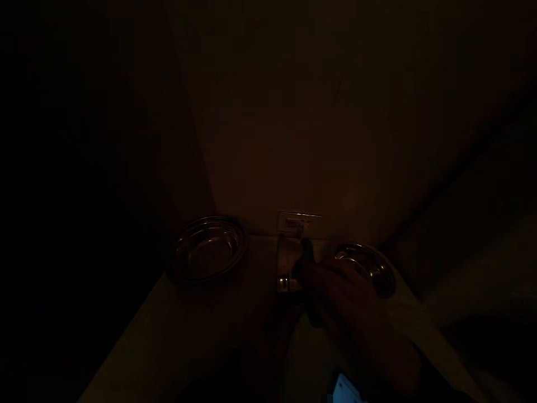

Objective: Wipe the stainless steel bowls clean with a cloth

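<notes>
The picture is very dark. A shiny metal pot [287, 263] with a dark, curved handle-like part [308, 252] stands near the wall at the middle; its exact kind is hard to make out. My right hand [344, 291] reaches in from the lower right, its fingers closed around the dark part. Low in front of the pot is my left hand [272, 336], mostly lost in shadow near the pot's base. Whether those fingers grip the base cannot be seen.
A nested-looking round metal bowl [210, 252] sits on the counter [138, 330] at left. Another metal dish [377, 271] lies behind my right hand. A wall socket plate [289, 222] is behind the pot. A phone-like lit screen [344, 390] shows at the bottom edge.
</notes>
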Motion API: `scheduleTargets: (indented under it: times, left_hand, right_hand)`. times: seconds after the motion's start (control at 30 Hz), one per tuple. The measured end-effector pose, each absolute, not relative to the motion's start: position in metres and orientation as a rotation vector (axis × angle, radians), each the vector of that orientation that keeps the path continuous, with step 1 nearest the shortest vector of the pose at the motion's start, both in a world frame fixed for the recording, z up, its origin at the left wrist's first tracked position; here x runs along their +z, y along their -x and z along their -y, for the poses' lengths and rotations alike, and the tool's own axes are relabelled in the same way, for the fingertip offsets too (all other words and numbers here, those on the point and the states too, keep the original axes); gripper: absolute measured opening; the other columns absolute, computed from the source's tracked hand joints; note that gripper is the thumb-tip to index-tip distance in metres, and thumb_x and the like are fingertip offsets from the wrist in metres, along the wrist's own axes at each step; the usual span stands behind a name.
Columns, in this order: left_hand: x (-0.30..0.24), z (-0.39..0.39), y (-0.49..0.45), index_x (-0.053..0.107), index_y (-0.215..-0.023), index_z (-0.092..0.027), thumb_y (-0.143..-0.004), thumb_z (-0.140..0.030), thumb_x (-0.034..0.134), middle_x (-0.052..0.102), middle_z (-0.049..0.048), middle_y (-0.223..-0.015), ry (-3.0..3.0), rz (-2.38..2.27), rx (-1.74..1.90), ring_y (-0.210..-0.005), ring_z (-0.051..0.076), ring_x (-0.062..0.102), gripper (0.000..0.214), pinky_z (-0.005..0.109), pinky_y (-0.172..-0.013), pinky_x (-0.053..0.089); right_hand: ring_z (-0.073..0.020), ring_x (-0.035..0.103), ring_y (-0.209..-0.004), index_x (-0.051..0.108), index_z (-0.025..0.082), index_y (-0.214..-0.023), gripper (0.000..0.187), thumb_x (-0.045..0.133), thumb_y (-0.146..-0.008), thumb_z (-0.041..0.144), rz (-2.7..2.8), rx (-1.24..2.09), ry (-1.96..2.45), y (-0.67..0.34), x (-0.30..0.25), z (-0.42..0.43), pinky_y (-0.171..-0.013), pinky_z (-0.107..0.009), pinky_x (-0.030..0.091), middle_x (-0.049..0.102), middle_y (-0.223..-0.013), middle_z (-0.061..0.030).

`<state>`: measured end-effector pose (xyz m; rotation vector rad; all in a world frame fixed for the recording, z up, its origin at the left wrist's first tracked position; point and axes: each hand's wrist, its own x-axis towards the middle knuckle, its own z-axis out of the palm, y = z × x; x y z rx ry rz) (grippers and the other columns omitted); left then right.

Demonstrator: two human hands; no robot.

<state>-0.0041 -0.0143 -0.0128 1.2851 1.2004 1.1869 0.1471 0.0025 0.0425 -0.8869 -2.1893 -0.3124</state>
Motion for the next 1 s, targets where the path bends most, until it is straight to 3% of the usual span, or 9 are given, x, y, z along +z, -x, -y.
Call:
scheduleTargets:
  times: [0.2,0.4,0.57,0.77,1.0]
  left_hand:
    - [-0.013,0.012,0.008,0.06,-0.105,-0.018,-0.088,-0.035,0.051,0.062,0.0071,-0.109,-1.291,-1.204,1.197,-0.093,0.017,0.06,0.026,0.036,-0.081,0.051]
    - [-0.014,0.012,0.008,0.061,-0.104,-0.015,-0.088,-0.037,0.052,0.064,0.0066,-0.104,-1.26,-1.235,1.196,-0.089,0.016,0.062,0.029,0.037,-0.08,0.052]
    - [-0.014,0.009,0.011,0.059,-0.108,-0.016,-0.088,-0.036,0.052,0.064,0.0075,-0.108,-1.234,-1.283,1.196,-0.091,0.017,0.063,0.03,0.037,-0.08,0.053]
    - [-0.019,0.012,0.011,0.067,-0.097,-0.022,-0.078,-0.042,0.061,0.073,0.0041,-0.09,-1.181,-1.383,1.129,-0.085,0.021,0.068,0.028,0.028,-0.072,0.055]
    - [-0.021,0.011,0.012,0.066,-0.106,-0.022,-0.08,-0.044,0.056,0.073,0.0059,-0.096,-1.108,-1.473,1.093,-0.089,0.023,0.068,0.035,0.032,-0.075,0.054]
  right_hand:
    - [-0.0232,0.057,-0.1,0.059,0.015,-0.115,0.031,0.051,-0.086,0.009,2.317,-0.292,0.817,-0.149,0.036,-0.001,-0.079,-0.039,0.055,0.066,-0.116,-0.0073]
    - [-0.0195,0.06,-0.097,0.057,0.015,-0.118,0.033,0.048,-0.087,0.008,2.18,-0.208,0.878,-0.147,0.034,-0.003,-0.078,-0.033,0.056,0.067,-0.113,-0.0084]
    - [-0.0235,0.058,-0.103,0.061,0.013,-0.113,0.032,0.048,-0.085,0.007,2.321,-0.292,0.871,-0.145,0.038,0.003,-0.08,-0.038,0.056,0.065,-0.116,-0.0089]
    - [-0.0202,0.06,-0.099,0.058,0.009,-0.115,0.03,0.048,-0.087,0.007,2.234,-0.23,0.915,-0.15,0.039,-0.001,-0.081,-0.034,0.056,0.066,-0.113,-0.0121]
    - [-0.0234,0.061,-0.102,0.058,0.012,-0.118,0.039,0.045,-0.082,0.004,2.408,-0.256,0.892,-0.148,0.044,0.01,-0.077,-0.038,0.058,0.064,-0.119,-0.0099]
